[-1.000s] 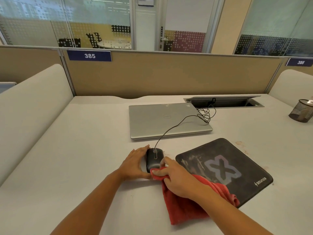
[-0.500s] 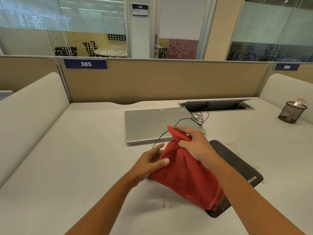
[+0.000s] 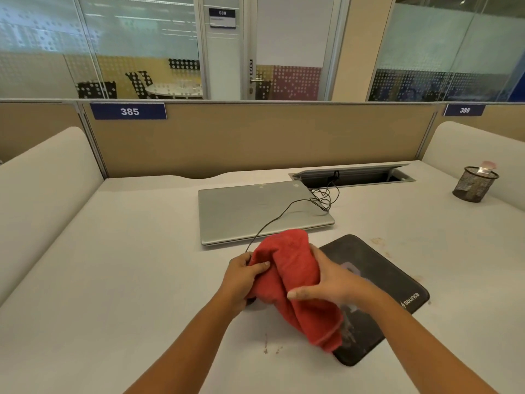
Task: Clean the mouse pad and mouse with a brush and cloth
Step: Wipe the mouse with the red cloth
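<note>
- Head view: the cloth [image 3: 289, 268] is held bunched between both hands over the desk [image 3: 113, 265], and its lower end trails onto the pad [image 3: 377, 268].
- The left hand [image 3: 243, 280] is curled round the cloth's left side, with the thumb pressed on the fabric.
- The right hand [image 3: 332, 282] is wrapped over the cloth's right side, with the thumb stretched along a fold. Cloth is gripped by both hands.
- The mouse itself is not seen. It is judged to be wrapped inside the bundle, since the cable [image 3: 272, 220], laid across the laptop [image 3: 255, 211], runs in at the left fingers.
- The two-handed hold is judged to serve rubbing: the mouse can be steadied by one hand while fabric is worked round it by the other.
- The pad lies just right of the hands, partly covered by the cloth and the right forearm. Pale smears are seen on it, so its wiping is judged unfinished.
- No brush is seen.
</note>
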The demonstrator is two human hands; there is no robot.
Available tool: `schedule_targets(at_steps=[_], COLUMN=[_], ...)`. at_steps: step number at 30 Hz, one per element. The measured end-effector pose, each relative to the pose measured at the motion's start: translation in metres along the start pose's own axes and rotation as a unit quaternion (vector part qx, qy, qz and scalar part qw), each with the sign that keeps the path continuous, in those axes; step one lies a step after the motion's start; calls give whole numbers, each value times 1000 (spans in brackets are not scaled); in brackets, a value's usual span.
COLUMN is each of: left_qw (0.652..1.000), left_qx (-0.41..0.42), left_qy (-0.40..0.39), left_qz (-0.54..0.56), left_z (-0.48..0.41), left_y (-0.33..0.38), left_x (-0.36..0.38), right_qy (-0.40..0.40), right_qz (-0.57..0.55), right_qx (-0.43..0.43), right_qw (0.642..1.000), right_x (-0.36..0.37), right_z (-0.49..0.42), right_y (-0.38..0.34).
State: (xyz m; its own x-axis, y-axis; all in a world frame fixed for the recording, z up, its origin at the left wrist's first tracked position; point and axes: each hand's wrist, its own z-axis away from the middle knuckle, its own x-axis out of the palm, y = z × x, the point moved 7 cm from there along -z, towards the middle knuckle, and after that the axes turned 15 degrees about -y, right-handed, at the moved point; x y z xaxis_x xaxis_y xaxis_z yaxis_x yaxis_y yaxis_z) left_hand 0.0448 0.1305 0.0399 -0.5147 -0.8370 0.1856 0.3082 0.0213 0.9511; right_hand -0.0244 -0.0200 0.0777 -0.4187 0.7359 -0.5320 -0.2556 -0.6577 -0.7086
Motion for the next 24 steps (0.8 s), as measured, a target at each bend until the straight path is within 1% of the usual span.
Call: schedule_targets(at_steps=[1,2,4,6,7,8,9,10,11,12,15,16,18,20,24], left_qw=[999,999,999,1000,1000,996,985,966,946,931,894,878,848,824,806], left_qx=[-1,-2,-3,9,26,52,82,106,119,119,71,60,26,-4,-27], left_qy=[7,7,-8,-12,3,33,70,95,99,80,-49,-76,-104,-116,-126], left_qz=[32,53,52,22,-7,-57,-132,-215,-285,-336,-440,-470,-518,-554,-578], left_z=[-3,-5,-10,-11,-10,-9,-6,-3,-2,-2,-6,-7,-10,-13,-17], left_y=[1,3,6,11,14,18,24,29,31,29,7,-1,-16,-25,-24], left_x=[3,8,16,16,11,1,-11,-20,-27,-31,-35,-38,-43,-45,-46], right_qy=[-1,17,91,164,189,209,224,234,239,241,244,244,244,247,247], right_qz=[27,50,67,40,19,-1,-16,-24,-25,-23,-18,-14,-1,9,7], right_qx=[-13,-28,-44,-38,-29,-21,-14,-10,-7,-2,20,31,51,64,85], right_qw=[1000,998,993,985,981,978,974,972,971,970,969,969,968,967,965], right_x=[10,18,24,21,20,18,16,13,11,9,0,-3,-9,-17,-29], right_z=[-3,-7,-15,-18,-18,-19,-19,-20,-21,-23,-30,-33,-38,-40,-45], right_y=[0,0,7,17,23,29,34,37,39,40,45,47,50,51,56])
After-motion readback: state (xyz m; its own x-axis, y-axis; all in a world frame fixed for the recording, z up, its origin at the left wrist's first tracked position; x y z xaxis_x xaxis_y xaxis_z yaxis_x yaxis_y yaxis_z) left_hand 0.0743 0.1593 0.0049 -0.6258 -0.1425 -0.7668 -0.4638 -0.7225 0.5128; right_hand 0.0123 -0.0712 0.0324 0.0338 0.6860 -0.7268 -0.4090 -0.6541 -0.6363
